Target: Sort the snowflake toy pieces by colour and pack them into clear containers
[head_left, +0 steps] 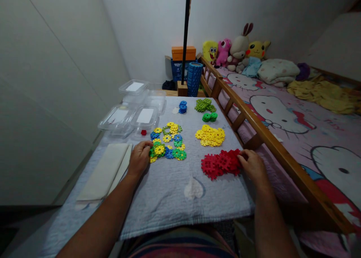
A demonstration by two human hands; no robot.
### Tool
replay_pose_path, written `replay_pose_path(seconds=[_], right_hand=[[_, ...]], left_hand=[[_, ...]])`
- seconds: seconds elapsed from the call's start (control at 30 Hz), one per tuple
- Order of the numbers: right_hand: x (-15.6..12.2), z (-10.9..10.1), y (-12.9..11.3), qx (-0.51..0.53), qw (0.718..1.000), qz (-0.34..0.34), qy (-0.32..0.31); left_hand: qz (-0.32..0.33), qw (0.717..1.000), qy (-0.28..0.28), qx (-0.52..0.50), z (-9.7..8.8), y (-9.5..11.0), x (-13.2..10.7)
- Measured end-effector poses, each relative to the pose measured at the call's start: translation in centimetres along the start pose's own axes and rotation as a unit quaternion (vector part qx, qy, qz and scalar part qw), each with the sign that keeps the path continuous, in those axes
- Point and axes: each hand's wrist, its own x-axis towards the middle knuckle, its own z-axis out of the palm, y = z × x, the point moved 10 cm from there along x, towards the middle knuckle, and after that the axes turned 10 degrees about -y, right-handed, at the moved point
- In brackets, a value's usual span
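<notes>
My left hand (pixel 139 158) is closed at the left edge of a mixed heap of yellow, blue and green flower-shaped plastic discs (pixel 169 151). Its fingertips meet the heap, and whatever lies between them is hidden. On the other side, my right hand (pixel 254 167) pinches the right end of a pile of red square interlocking pieces (pixel 217 164) with notched edges. Beyond the red pile lies a yellow disc pile (pixel 211 135). Farther back are green discs (pixel 210 117), olive-green pieces (pixel 205 105) and a small stack of blue discs (pixel 183 107).
Clear plastic boxes (pixel 135 128) stand at the back left, with a small red piece (pixel 143 132) by them. A folded cream cloth (pixel 104 171) lies at left. A wooden bed rail (pixel 242 115) borders the table's right side. A black pole (pixel 185 36) rises behind.
</notes>
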Motion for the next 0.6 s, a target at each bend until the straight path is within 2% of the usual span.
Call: replay_pose_path(seconds=[0.1, 0.2, 0.27, 0.37, 0.47, 0.6], right_hand=[[-0.3, -1.3, -0.3, 0.013, 1.0, -0.004, 0.028], [-0.5, -3.3, -1.7, 0.029, 0.997, -0.02, 0.063], [-0.6, -4.5, -3.7, 0.04, 0.995, -0.039, 0.087], [-0.4, -5.1, -8.6, 0.064, 0.989, -0.089, 0.096], [-0.1, -3.4, -15.4, 0.088, 0.981, -0.168, 0.05], [0.3, 2.5, -24.8, 0.051, 0.959, -0.266, -0.084]], left_hand=[[0.004, 1.0, 0.0, -0.005, 0.0, -0.1, 0.0], [0.006, 1.0, 0.001, -0.02, 0.0, -0.3, 0.0], [0.007, 1.0, 0.0, -0.028, 0.1, -0.4, 0.1], [0.007, 0.999, 0.0, -0.032, 0.1, -0.4, 0.1], [0.01, 0.999, 0.0, -0.034, 0.1, -0.2, 0.1], [0.011, 0.999, 0.007, -0.04, 0.0, 0.0, 0.0]])
